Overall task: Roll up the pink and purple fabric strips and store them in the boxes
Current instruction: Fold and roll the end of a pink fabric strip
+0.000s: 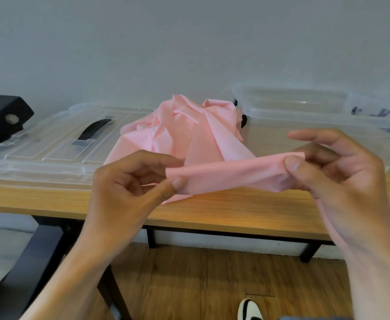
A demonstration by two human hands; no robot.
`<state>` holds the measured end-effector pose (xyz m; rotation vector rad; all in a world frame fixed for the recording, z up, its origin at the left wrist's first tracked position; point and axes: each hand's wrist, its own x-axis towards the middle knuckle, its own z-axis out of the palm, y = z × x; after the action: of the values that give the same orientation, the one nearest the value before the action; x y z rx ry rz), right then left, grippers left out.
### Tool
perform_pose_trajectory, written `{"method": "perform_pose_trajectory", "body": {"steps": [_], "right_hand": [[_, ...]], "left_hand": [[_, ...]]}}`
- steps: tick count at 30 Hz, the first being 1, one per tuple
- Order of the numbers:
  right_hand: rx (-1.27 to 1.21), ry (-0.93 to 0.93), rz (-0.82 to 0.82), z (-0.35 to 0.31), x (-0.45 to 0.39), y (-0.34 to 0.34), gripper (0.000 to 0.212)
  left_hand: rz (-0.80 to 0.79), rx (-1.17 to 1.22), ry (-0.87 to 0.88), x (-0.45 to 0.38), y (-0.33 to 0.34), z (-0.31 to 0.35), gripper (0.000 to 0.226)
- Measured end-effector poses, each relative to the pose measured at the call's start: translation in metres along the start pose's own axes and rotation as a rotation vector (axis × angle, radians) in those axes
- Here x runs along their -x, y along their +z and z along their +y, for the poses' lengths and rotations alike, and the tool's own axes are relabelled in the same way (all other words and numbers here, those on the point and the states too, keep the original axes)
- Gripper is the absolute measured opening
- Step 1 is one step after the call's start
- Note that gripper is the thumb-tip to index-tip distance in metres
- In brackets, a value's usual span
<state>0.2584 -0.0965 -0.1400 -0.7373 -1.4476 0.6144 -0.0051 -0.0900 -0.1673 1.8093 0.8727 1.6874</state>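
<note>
A pink fabric strip (226, 175) is stretched between my hands above the table's front edge. My left hand (129, 188) pinches its left end between thumb and fingers. My right hand (337, 174) pinches the right end, with the index finger held out straight. The rest of the pink fabric (184, 130) lies in a crumpled heap on the wooden table (247, 209) behind my hands. An open clear plastic box (304, 109) stands at the back right. No purple strip is in sight.
A clear box lid (50, 146) with a black handle lies flat at the left of the table. A black object (0, 118) sits at the far left edge. A wall closes off the back. Below are the wooden floor and a shoe (250, 310).
</note>
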Motion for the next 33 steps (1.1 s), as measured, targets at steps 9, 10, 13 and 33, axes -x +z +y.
{"method": "perform_pose_trajectory", "body": {"steps": [9, 10, 13, 33], "right_hand": [[-0.005, -0.018, -0.148, 0.003, -0.001, -0.004, 0.032], [0.017, -0.045, -0.136, 0.003, 0.0, -0.002, 0.028], [0.128, -0.113, -0.07, 0.003, 0.002, 0.001, 0.016], [0.236, -0.103, -0.093, 0.008, 0.011, 0.027, 0.012]], "left_hand": [[0.033, -0.065, 0.053, -0.002, -0.004, -0.001, 0.02], [0.037, -0.07, 0.052, -0.002, -0.004, -0.001, 0.018], [0.028, -0.062, 0.053, -0.001, -0.003, -0.001, 0.008], [0.141, -0.121, 0.049, 0.014, 0.028, -0.01, 0.022]]}}
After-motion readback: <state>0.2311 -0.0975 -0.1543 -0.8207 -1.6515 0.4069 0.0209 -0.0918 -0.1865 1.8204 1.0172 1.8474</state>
